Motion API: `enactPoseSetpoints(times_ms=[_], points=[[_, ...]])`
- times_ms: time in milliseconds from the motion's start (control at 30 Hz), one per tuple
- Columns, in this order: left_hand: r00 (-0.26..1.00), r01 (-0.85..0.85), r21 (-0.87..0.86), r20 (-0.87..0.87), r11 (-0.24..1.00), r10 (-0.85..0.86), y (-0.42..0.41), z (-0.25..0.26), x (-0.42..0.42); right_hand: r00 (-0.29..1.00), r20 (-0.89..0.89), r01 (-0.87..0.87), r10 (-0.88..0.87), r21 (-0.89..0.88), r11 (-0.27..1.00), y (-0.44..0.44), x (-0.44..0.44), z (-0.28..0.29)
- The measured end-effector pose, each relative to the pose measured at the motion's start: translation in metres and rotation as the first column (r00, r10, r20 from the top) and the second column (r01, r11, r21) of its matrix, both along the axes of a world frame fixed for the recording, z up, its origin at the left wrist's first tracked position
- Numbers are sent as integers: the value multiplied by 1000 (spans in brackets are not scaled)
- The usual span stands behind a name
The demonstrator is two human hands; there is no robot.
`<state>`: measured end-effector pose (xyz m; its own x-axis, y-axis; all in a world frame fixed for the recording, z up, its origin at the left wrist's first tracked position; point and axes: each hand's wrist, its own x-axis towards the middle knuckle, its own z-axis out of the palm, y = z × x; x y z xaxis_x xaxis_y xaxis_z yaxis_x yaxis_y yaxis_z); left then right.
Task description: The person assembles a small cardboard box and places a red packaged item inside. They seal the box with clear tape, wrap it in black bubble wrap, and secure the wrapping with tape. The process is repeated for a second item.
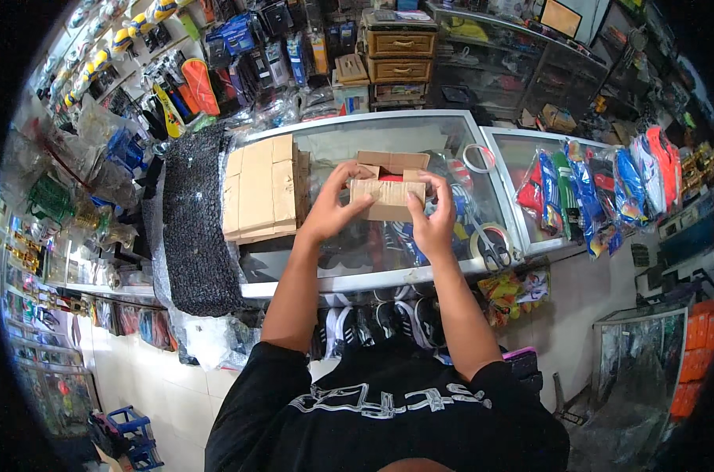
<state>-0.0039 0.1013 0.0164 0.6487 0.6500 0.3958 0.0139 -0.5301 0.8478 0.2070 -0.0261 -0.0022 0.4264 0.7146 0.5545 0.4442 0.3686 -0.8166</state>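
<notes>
Above the glass display counter [345,265] I hold a small cardboard box [387,203] between both hands. Its far flap stands raised, and something red [390,177] shows inside through the gap. My left hand [339,203] grips the box's left side, thumb on the near face. On the right side, my right hand [435,203] holds it the same way. The fingertips behind the box are partly hidden. Left of it lies a stack of flattened cardboard [259,189]. Scissors [491,245] rest by a roll of tape [475,248] at the counter's right end.
Black bubble wrap [197,236] drapes over the counter's left part. A second tape roll [479,158] lies near the back right corner. Bagged sportswear [575,189] sits on the adjoining counter. Shoes [386,321] line the shelf below the front edge. Wooden drawers [401,56] stand behind.
</notes>
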Motion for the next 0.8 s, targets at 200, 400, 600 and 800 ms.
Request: enactPoseSetpoints(times_ms=[200, 400, 600, 800], points=[[984, -106, -113, 130, 988, 121, -14, 7, 12, 994, 7, 112, -113, 84, 990, 3, -7, 5], [988, -142, -39, 60, 989, 144, -8, 6, 12, 984, 172, 43, -53, 61, 997, 2, 4, 1], [913, -406, 59, 63, 912, 402, 0, 3, 12, 935, 346, 57, -76, 65, 996, -5, -11, 11], [967, -251, 189, 89, 949, 238, -7, 4, 12, 936, 348, 50, -53, 18, 999, -5, -21, 9]])
